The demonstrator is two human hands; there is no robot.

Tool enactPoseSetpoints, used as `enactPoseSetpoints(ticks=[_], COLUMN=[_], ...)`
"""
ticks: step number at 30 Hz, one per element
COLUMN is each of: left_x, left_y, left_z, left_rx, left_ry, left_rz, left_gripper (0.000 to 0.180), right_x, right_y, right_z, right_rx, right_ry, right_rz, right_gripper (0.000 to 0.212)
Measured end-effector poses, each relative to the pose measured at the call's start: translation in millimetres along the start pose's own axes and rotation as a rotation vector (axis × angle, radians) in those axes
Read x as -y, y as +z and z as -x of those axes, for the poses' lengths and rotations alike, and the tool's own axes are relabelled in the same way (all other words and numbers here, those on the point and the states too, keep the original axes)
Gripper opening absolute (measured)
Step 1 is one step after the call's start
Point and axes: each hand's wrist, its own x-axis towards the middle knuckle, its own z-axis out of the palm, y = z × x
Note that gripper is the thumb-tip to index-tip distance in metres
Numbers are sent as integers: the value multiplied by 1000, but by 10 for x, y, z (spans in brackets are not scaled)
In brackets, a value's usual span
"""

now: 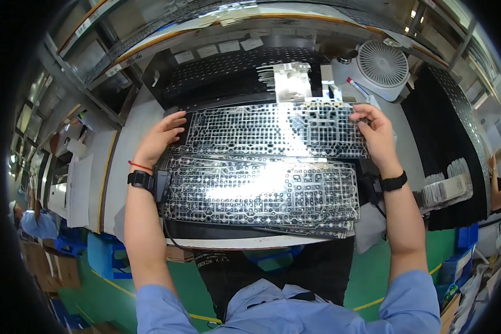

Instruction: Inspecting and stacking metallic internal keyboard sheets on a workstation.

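Two groups of thin keyboard plates, silvery with rows of dark round and square openings, lie across the bench in front of me. The far plate (236,131) lies between my hands. Closer to me is a slightly fanned stack of similar plates (261,192), with bright glare across its middle. My left hand (164,136) is at the far plate's left end, fingers stretched and apart beside a dark strip. My right hand (377,133) is at its right end, fingers loosely bent and apart, tips overlapping the corner. Whether they press on the plate is unclear.
Behind the plates are a pile of pale strips (292,80), a marker pen (359,86) and a white fan (382,64). Bundled pale pieces (448,186) lie at right. A black cable (170,231) hangs near my left forearm. A person (38,222) is at far left.
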Motion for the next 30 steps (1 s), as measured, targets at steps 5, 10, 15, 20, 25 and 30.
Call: enactPoseSetpoints(ticks=[5,10,15,20,25,30], left_x=[69,79,43,57,216,122], left_y=[17,54,71,78,-58,38], left_z=[-107,-65,-39,-52,-105,-126], left_rx=[69,30,-16,-47,-93,-221], left_ry=[83,152,164,203,290,245], left_rz=[203,189,170,148,229,311], left_gripper=[46,39,38,37,27,16], right_x=[2,19,53,88,172,292], right_y=[2,-9,-1,6,-18,-23], right_z=[17,17,5,12,17,60], right_rx=[-11,-6,16,10,68,142], right_ry=[-28,14,-19,-106,-11,-133], right_rz=[84,31,-18,12,-456,-658], right_gripper=[38,38,39,36,45,81])
